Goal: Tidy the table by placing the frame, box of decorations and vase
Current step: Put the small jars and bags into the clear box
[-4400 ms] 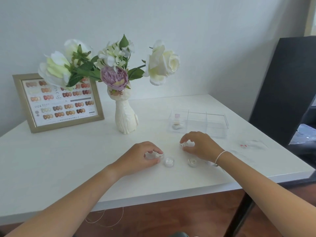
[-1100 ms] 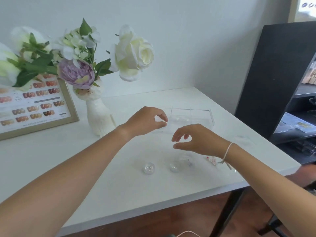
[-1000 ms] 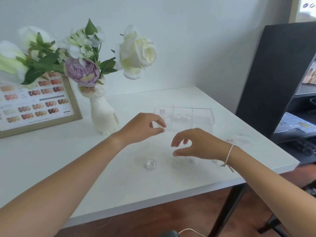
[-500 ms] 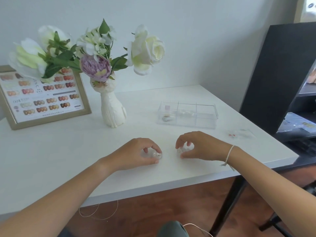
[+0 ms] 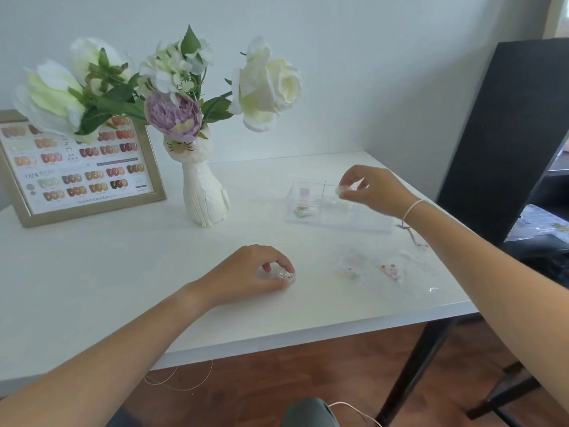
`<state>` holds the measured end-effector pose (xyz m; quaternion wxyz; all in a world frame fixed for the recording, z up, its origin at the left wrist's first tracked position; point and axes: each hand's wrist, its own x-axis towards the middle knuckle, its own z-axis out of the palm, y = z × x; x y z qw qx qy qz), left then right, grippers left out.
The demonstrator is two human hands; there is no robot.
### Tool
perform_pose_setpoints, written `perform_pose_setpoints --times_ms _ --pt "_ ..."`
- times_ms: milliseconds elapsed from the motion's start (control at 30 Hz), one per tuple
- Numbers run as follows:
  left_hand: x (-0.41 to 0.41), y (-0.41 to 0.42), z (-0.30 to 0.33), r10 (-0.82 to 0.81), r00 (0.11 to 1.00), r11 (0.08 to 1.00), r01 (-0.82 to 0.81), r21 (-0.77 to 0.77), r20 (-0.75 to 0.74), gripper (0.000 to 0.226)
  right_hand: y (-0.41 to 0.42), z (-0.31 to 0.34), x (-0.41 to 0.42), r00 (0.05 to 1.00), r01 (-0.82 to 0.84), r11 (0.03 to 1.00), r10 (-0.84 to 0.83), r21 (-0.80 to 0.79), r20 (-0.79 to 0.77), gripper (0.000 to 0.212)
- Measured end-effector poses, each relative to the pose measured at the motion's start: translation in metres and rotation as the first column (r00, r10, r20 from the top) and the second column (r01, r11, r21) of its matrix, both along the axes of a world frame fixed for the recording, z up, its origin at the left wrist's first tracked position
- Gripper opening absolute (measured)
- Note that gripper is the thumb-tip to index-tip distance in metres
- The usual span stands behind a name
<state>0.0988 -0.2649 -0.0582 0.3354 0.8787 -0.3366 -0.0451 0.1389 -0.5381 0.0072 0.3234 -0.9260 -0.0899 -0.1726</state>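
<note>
A white table (image 5: 92, 272) against a pale wall. My left hand (image 5: 246, 274) rests palm-down near the front edge, fingers curled snug around a small clear pot (image 5: 284, 275) on the tabletop. My right hand (image 5: 374, 189) is raised at two o'clock, arm reaching forward, thumb and fingers pinching another pot (image 5: 342, 190) above the clear box (image 5: 335, 208). The vase (image 5: 204, 195) stands at eleven o'clock, the frame (image 5: 83, 167) leaning further left at ten.

On the surface (image 5: 123, 272), frame (image 5: 83, 167) far left, vase (image 5: 204, 195) right of it, compartment box (image 5: 335, 208) further right, sachets (image 5: 378, 268) before it
</note>
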Motion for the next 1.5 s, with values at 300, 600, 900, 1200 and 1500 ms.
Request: perform_pose_setpoints --times_ms 300,600,900,1200,1500 --pt "0.014 -0.010 0.011 -0.010 1.000 1.000 0.010 -0.018 0.015 0.015 -0.013 -0.008 0.046 0.945 0.058 0.975 -0.123 -0.214 -0.303 0.010" --pt "0.042 -0.043 0.037 -0.009 0.998 0.997 0.014 -0.078 0.070 0.016 -0.010 -0.008 0.058 0.890 -0.004 0.946 -0.145 -0.325 -0.432 0.015" --pt "0.083 -0.081 0.062 0.049 0.989 0.992 -0.032 -0.120 0.137 0.010 -0.007 -0.005 0.058 0.892 -0.013 0.888 -0.197 -0.459 -0.406 0.018" --pt "0.113 -0.120 0.068 0.027 0.990 1.000 -0.028 0.008 0.137 0.010 -0.034 -0.004 0.038 0.978 0.030 0.964 -0.083 -0.264 -0.193 0.008" --pt "0.134 -0.142 0.071 -0.020 0.996 0.919 -0.014 0.393 0.082 0.021 -0.057 -0.010 0.008 0.993 0.061 0.993 -0.070 -0.100 -0.093 0.010"
